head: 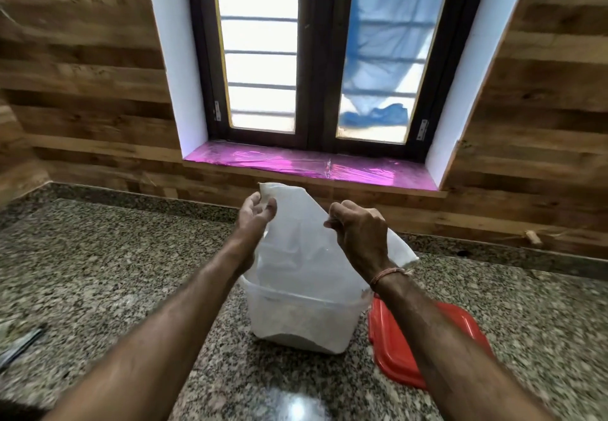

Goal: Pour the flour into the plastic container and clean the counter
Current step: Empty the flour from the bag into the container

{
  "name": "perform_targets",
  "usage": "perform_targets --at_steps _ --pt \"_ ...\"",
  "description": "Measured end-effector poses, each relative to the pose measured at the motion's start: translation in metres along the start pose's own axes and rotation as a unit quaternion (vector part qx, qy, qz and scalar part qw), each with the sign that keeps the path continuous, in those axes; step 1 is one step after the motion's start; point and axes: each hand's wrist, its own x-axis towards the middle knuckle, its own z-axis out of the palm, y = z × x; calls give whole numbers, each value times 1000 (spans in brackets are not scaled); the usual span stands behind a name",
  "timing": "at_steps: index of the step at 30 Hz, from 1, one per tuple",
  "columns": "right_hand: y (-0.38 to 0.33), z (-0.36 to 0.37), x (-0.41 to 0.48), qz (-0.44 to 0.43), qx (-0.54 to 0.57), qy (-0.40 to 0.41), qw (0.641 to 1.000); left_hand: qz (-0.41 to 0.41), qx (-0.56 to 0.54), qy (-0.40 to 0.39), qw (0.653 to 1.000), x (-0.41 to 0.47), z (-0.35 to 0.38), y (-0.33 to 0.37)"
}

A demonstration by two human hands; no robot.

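A translucent white flour bag point(302, 249) hangs upside down, its lower end inside a clear plastic container point(296, 322) on the granite counter point(115, 272). My left hand point(255, 215) pinches the bag's upper left corner. My right hand point(358, 233) grips the bag's right edge. White flour shows through the container's wall. The bag looks nearly flat and limp.
A red container lid point(398, 348) lies on the counter just right of the container, partly under my right forearm. A dark object point(19, 345) lies at the counter's left edge. Behind stand a wood-panelled wall and a window with a pink-covered sill point(309, 164).
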Motion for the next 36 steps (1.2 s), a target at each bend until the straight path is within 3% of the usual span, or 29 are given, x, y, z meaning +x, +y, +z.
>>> perform_targets --at_steps 5,11,13,16,21,25,27,29,31,33,35,36 --pt "13 -10 0 0 21 -1 1000 29 -50 4 998 14 -13 2" --pt "52 -36 1 140 16 -166 976 30 -39 32 998 10 -2 4" --pt "63 -41 -4 164 31 -153 974 74 10 54 996 6 -1 3" --pt "61 -40 -2 132 32 -70 988 157 103 80 979 6 -7 5" --pt "61 -33 3 53 61 -115 990 140 83 20 986 5 -22 13" --pt "66 -35 16 114 82 -81 987 170 118 66 976 5 -27 18" --pt "81 -33 14 180 206 -140 952 170 139 65 973 4 -35 20" --pt "86 -25 -2 257 390 -151 871 148 153 50 976 3 -40 24" --pt "87 -17 -15 294 464 -96 831 141 173 27 974 4 -41 25" --pt "90 -17 -15 304 483 -42 820 169 266 51 948 10 -43 26" --pt "92 -21 -13 325 566 -13 758 164 320 93 929 15 -49 30" --pt "91 -21 -16 335 609 -34 718 152 290 96 940 16 -51 32"
